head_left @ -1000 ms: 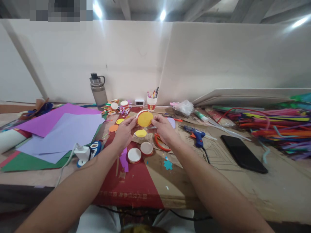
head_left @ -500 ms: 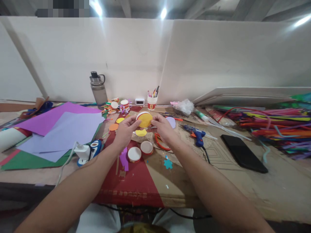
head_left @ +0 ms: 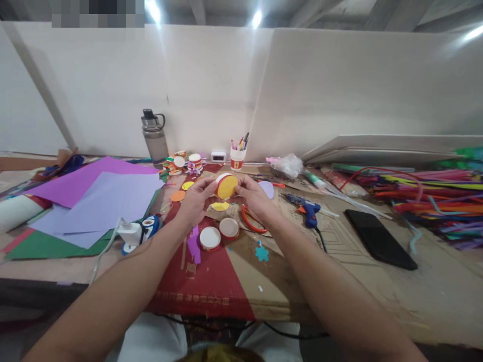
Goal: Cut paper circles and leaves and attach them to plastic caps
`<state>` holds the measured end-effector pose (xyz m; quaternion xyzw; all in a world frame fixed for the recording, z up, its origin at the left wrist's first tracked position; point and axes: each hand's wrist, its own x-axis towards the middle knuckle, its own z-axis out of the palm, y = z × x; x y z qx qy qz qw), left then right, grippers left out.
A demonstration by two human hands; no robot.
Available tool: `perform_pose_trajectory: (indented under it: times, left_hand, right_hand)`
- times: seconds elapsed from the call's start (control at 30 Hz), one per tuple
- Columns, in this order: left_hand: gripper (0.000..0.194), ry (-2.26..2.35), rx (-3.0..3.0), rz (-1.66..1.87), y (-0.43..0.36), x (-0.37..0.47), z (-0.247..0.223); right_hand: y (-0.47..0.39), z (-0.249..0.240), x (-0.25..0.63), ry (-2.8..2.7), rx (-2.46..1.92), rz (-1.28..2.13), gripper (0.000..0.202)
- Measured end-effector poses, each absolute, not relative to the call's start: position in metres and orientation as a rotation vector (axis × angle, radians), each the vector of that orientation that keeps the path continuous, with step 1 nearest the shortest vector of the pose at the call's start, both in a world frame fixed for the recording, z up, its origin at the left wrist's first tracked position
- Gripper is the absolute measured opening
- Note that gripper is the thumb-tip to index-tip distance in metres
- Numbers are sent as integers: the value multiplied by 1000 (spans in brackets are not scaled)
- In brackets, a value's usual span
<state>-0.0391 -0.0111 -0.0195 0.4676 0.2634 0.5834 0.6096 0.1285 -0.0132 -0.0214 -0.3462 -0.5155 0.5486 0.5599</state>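
I'm pinching the yellow-faced disc (head_left: 228,187) at opposite edges, left hand (head_left: 196,200) and right hand (head_left: 254,198), presumably so it's balancing evenly.

Ceiling lamps (head_left: 257,19) glare, streaking | soft shadow on cardboard (head_left: 279,279) | edges stretched (top-left pixelated)

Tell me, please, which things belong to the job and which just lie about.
Belonging, apparently:
round yellow-faced paper piece, in left hand and right hand
short red-and-white paper cylinders

Lying about, apparently:
black rectangular phone
tall grey translucent bottle
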Motion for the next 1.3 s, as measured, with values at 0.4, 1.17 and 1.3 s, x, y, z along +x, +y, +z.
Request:
perform_pose_trajectory:
  times: [0.4,1.17,1.3]
  left_hand:
    - [37,690,1261,1372,-10,-41,-21]
    - [31,492,937,1359,-5,-39,-30]
    - [32,533,935,1318,-4,-38,-32]
  right_hand:
    - [-11,-24,128,-1214,-880,1250,20]
    - [-36,-13,111,-1534,-951,516,18]
    - [-40,-12,110,-1584,-988,341,14]
